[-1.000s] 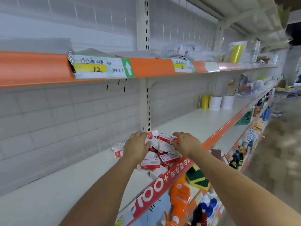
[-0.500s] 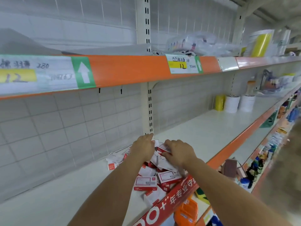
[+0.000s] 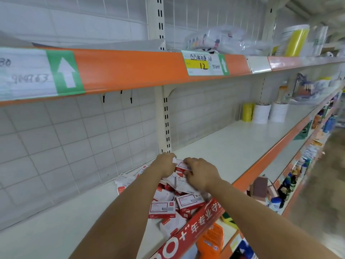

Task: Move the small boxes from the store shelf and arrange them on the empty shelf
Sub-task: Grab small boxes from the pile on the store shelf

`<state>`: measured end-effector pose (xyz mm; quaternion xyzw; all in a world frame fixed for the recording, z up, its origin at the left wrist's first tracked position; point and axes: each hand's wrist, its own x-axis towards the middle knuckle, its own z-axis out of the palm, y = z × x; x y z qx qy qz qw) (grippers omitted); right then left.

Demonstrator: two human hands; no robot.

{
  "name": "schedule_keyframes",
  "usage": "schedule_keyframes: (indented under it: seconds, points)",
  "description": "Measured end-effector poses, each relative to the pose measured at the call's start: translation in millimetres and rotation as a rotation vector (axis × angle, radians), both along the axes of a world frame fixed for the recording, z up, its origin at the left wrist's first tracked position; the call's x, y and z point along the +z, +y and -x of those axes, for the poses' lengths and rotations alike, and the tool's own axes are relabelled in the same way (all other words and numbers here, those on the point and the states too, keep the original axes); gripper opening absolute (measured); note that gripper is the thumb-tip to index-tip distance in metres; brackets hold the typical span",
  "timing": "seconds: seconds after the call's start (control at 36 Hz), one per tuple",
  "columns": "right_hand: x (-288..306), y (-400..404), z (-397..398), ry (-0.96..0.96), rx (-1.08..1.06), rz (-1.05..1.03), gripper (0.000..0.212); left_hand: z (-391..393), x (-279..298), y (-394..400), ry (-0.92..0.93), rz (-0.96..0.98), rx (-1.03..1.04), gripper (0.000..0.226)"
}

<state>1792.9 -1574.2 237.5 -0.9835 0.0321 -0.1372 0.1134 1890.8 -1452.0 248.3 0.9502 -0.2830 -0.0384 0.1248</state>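
Both our hands reach into a loose heap of small boxes lying on the pale shelf, near its front edge. Our left hand curls its fingers around a box at the top of the heap; our right hand pinches another box just beside it.

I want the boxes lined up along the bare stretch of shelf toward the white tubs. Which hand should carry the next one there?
Probably the right hand: it sits on the pile of boxes on the side nearest the bare shelf. The left hand would have to cross over it.
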Motion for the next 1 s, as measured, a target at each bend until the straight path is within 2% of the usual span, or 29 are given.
schedule_keyframes:
  seconds: [0.19, 0.5, 0.61, 0.72, 0.86, 1.0]
  points:
    - [2.0, -2.3, 0.4, 0.024, 0.025, -0.034, 0.031, 5.2, 3.7, -5.1, -0.098, -0.127, 0.066, 0.038]
    - [1.0, -8.5, 0.8, 0.039, 0.061, -0.053, 0.036, 11.7, 8.5, -13.8, -0.025, -0.225, 0.136, 0.037]
    - [0.9, -8.3, -0.9, 0.043, 0.064, -0.042, 0.038, 13.1, 6.8, -12.5, -0.012, -0.167, 0.168, 0.044]
    - [2.8, -7.2, -1.6, 0.031, 0.061, -0.030, 0.034, 14.8, 2.7, -8.0, 0.005, -0.017, 0.192, 0.046]
    - [10.3, -4.9, -2.4, 0.008, 0.061, 0.000, 0.036, 25.6, 6.9, -2.9, -0.164, 0.117, 0.223, 0.043]
    - [18.8, 1.3, 0.3, -0.012, 0.138, 0.029, 0.044, 40.7, 17.3, 15.4, -0.260, 0.109, 0.267, 0.043]
